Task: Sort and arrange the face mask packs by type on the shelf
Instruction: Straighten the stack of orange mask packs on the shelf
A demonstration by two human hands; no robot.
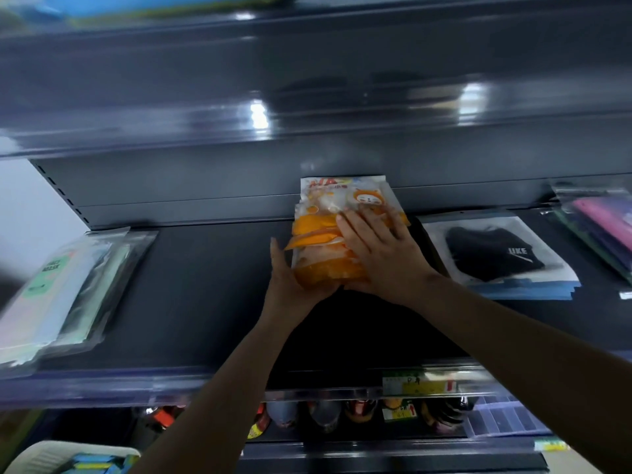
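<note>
A stack of orange and white cartoon face mask packs (325, 241) lies in the middle of the dark shelf (205, 295), its far end against the back panel. My left hand (290, 285) cups the stack's near left corner from the side. My right hand (379, 251) lies flat on top of the stack, fingers spread. To the right lies a pile of clear packs with a black mask (492, 254) on top. Pale green and white mask packs (65, 285) are stacked at the left, blurred. Pink and purple packs (605, 227) sit at the far right.
An upper shelf (307, 131) overhangs the working shelf. A clear price rail with a yellow-green label (417, 384) runs along the front edge. Bottles (325, 415) stand on the shelf below. A pale basket (68, 456) holding coloured packs is at the bottom left.
</note>
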